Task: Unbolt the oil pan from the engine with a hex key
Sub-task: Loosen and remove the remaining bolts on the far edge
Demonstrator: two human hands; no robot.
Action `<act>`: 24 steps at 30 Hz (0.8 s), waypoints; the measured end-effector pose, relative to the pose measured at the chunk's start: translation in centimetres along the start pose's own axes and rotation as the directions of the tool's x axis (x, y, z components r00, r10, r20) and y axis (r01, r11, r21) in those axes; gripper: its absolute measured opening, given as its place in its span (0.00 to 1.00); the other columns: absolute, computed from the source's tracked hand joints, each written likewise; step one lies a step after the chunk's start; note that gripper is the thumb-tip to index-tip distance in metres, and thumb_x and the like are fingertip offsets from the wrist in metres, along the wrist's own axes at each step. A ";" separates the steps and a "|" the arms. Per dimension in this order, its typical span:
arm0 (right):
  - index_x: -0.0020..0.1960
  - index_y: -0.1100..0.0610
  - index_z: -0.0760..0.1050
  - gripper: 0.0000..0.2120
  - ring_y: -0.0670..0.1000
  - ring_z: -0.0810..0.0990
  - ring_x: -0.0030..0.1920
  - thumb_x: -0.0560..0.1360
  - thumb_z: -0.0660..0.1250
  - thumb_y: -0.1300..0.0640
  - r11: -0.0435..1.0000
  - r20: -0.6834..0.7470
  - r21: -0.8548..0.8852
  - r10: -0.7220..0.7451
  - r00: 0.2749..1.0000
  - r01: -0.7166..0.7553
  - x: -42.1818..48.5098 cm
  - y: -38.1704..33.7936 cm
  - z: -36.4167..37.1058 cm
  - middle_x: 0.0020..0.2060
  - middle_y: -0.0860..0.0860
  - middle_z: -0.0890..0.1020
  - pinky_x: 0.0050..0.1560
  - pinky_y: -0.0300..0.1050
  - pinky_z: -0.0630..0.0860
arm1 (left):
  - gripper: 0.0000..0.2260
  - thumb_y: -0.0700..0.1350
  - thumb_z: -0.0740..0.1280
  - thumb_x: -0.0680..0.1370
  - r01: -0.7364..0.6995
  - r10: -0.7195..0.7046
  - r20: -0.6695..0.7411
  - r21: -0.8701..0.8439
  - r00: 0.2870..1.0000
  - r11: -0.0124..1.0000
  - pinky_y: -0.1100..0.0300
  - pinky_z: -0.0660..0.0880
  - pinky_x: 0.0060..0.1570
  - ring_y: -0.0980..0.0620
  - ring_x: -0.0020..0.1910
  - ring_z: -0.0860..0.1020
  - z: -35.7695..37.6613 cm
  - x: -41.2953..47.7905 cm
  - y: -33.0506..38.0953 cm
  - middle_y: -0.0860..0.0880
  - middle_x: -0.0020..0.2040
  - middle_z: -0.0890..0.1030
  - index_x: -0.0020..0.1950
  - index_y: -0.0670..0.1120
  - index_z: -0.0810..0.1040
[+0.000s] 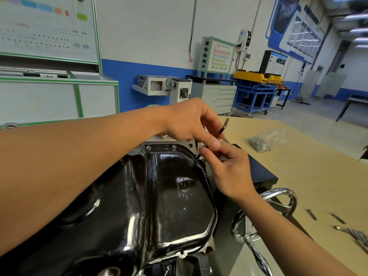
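Far-rim bolts: two small silver bolts sit in the flange. We judge them not yet undone.
Oil pan: the glossy black pressed-steel oil pan lies bottom-up on the pale metal engine block, filling the centre foreground. It is not lifted.
Near-rim bolt: one silver bolt is seated in the near edge.
Left hand: the left hand reaches across above the pan's far right corner, fingers curled round the tool.
Hex key: the black L-shaped steel hex key has its long arm angled up and its short end down at that corner.
Right hand: on the right hand, thumb and forefinger pinch the lower end of the hex key. We cannot tell whether a bolt is there.
Handwheel: a chrome handwheel stands just right of the pan.
Bag: a clear plastic bag of small fasteners lies on the tan table.
Progress: we judge one corner bolt in hand, at least three left, and the pan yet to be freed.
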State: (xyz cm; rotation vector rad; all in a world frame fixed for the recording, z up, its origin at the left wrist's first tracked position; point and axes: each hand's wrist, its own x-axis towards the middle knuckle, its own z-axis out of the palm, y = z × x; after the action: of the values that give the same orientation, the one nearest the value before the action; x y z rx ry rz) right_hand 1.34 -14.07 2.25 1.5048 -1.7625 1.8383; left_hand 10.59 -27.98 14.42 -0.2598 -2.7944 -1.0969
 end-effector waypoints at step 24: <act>0.41 0.59 0.80 0.06 0.46 0.72 0.36 0.77 0.72 0.62 0.999 -0.037 0.007 0.051 0.998 -0.050 -0.5 -0.3 0.4 0.32 0.52 0.78 0.40 0.42 0.72 | 0.07 0.42 0.79 0.71 0.028 -0.028 0.004 0.015 1.000 1.000 0.64 0.75 0.32 0.61 0.33 0.78 -0.2 0.0 -0.2 0.52 0.40 0.84 0.47 0.50 0.84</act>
State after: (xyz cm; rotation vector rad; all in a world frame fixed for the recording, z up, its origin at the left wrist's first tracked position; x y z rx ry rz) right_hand 2.01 -14.10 2.05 1.4311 -1.7954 1.8845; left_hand 10.57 -28.27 14.44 -0.2225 -2.8167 -1.0824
